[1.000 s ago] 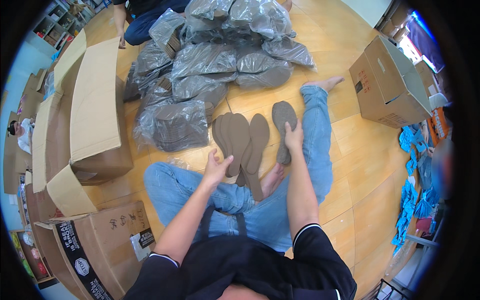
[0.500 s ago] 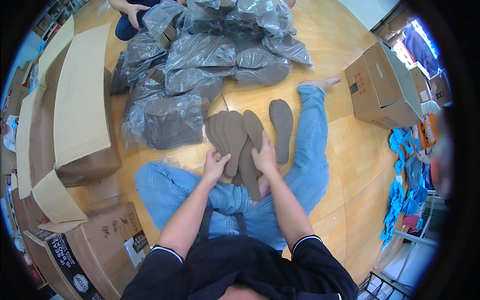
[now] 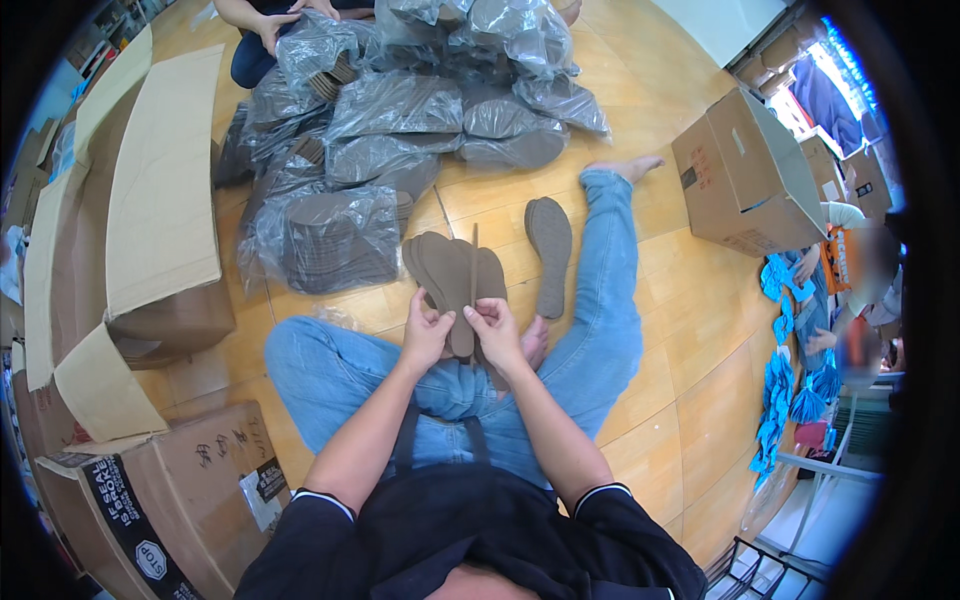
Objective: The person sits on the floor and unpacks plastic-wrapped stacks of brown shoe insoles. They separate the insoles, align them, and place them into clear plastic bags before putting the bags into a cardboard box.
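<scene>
The person sits on the wooden floor (image 3: 690, 330) in blue jeans (image 3: 605, 260), one leg folded and the other stretched out, with both hands close together over a group of brown insoles; the left hand (image 3: 430, 335) has its thumb and fingers closed on the lower part of a fanned bunch of insoles (image 3: 440, 272), which overlap with their broad ends pointing away from the body; the right hand (image 3: 493, 328), just beside it, pinches a single insole (image 3: 475, 262) between thumb and fingers, and this one stands edge-on, so that only a thin strip of it shows; behind the right hand lie further insoles (image 3: 491, 270), partly hidden by the fingers; to the right, apart from both hands and near the stretched leg, a pair of insoles (image 3: 550, 262) lies overlapping on the floor; beyond the hands rises a heap of clear plastic bags (image 3: 395, 105) packed with more insoles, and at its far left a co-worker's hand (image 3: 270, 32) is near a bag; an open cardboard box (image 3: 165, 190) stands at the left, a second box (image 3: 205, 470) nearer the body, and a third box (image 3: 745, 165) at the right, above some bright blue bundles (image 3: 775, 400).
</scene>
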Demonstrator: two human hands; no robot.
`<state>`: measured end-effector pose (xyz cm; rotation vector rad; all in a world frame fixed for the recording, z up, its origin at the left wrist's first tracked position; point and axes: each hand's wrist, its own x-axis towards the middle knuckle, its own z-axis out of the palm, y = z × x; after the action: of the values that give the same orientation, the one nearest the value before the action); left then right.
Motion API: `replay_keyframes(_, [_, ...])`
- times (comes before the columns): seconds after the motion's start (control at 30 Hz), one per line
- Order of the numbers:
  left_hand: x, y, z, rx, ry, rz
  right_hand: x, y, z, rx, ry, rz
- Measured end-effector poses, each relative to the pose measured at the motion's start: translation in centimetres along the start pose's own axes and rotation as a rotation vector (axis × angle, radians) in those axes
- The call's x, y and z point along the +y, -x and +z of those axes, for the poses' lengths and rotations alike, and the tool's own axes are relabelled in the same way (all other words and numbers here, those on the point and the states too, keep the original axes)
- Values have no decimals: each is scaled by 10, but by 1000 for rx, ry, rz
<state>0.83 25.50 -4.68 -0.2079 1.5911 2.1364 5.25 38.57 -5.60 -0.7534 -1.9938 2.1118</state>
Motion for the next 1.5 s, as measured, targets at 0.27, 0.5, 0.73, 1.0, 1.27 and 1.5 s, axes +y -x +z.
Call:
replay_keyframes(0.27, [-13, 16, 10, -291, -155, 44, -19, 0, -31, 198, 271, -204])
replay_keyframes(0.5, [-24, 15, 9, -414, -51, -179, -16, 10, -32, 230, 554, 7])
replay_keyframes(0.73, [-10, 20, 9, -580, -206, -136, -25, 2, -28, 146, -84, 239])
replay_keyframes(1.0, [-30, -4, 5, 68, -322, 44, -36, -7, -24, 51, 19, 245])
replay_keyframes(1.27, [-26, -17, 0, 181, -240, -74, -1, -15, 15, 8, 541, 15])
replay_keyframes(1.5, [-1, -12, 9, 154, 206, -153, -40, -5, 36, -183, 839, -146])
